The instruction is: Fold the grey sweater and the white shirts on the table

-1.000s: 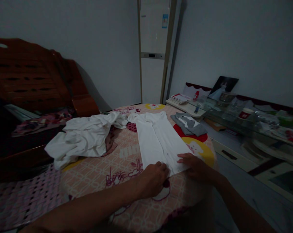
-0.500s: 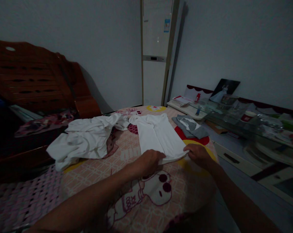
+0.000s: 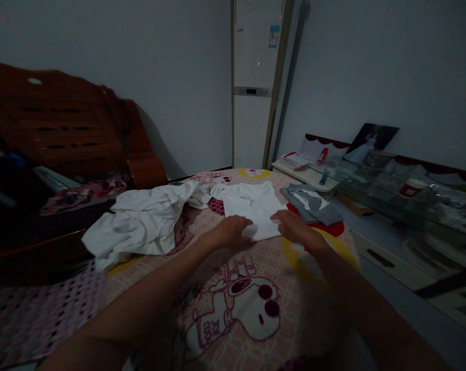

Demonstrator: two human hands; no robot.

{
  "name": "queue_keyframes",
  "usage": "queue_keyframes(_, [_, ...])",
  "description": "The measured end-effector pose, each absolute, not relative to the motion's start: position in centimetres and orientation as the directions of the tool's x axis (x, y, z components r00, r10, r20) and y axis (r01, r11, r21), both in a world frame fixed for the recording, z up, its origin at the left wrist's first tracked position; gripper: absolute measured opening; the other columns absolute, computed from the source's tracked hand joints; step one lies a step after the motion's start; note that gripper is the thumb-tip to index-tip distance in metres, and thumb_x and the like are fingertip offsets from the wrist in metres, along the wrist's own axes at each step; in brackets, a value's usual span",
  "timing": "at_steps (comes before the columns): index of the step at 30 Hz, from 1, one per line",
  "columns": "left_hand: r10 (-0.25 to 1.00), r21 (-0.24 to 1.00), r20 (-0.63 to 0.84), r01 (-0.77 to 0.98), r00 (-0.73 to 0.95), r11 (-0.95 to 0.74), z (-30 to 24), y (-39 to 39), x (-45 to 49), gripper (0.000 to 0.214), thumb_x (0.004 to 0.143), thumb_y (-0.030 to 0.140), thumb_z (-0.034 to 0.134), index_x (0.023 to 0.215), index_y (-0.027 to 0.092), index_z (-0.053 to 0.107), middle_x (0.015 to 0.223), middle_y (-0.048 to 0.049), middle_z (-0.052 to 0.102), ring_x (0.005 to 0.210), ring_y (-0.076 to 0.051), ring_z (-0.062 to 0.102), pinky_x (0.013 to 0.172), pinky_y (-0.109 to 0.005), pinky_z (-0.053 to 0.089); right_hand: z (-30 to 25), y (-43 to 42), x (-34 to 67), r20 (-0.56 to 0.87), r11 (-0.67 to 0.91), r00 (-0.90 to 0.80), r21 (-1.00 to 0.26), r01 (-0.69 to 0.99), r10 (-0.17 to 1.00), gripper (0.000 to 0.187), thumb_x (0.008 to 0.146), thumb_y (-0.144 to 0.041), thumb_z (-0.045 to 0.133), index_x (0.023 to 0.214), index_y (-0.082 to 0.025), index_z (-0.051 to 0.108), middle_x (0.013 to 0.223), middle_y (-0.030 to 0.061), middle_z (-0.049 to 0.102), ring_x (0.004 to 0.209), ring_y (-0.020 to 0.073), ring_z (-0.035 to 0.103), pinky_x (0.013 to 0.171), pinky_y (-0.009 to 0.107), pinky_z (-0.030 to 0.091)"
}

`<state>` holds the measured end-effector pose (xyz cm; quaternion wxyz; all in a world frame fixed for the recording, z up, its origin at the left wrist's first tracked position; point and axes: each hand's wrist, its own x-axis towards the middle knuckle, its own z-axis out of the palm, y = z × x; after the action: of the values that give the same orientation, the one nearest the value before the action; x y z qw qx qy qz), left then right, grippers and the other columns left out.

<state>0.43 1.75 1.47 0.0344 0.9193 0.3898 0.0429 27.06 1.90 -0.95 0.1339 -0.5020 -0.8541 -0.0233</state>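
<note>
White and seemingly part-folded, a garment (image 3: pixel 252 198) lay on the bench (image 3: pixel 263 263), left hand (image 3: pixel 234 232) and right hand (image 3: pixel 294 225) at its near edge, each one's grip impossible to tell; a grey bundle (image 3: pixel 302 207) looked finished, a white heap (image 3: pixel 142 221) unfolded.

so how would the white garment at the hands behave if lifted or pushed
The white garment would probably flop when lifted: soft creases show at its far end. Lying so flat, it looks light for its spread. Pushed, it might bunch up rather than slide whole, since nothing visible stiffens it.
</note>
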Motion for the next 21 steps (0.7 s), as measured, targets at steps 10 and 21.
queue_keyframes(10, [0.730,0.054,0.065,0.728,0.681,-0.684,-1.6,-0.7,1.2,0.031,0.091,0.018,0.052,0.120,0.015,0.061,0.114,-0.0148,0.068,0.107,-0.025,0.065,0.091,-0.036,0.051,-1.8,-1.2,24.3,0.117,0.455,-0.466,0.108,0.884,0.877,0.031,0.090,-0.007,0.043,0.105,-0.014,0.069,0.102,0.0155,0.070,0.097,0.0241,0.062,0.085,0.033,0.046])
queue_keyframes(21, [0.428,0.547,-0.207,0.467,0.880,-0.695,4.5,-1.2,-3.9,0.047,0.066,-0.003,0.051,0.096,0.022,0.078,0.080,0.0043,0.075,0.072,-0.012,0.062,0.067,-0.017,0.044,2.2,-3.9,23.0,-0.129,0.528,-0.652,-0.481,0.700,0.747,0.021,0.069,-0.012,0.052,0.074,-0.014,0.073,0.063,-0.0002,0.065,0.062,0.0125,0.055,0.058,0.022,0.035])
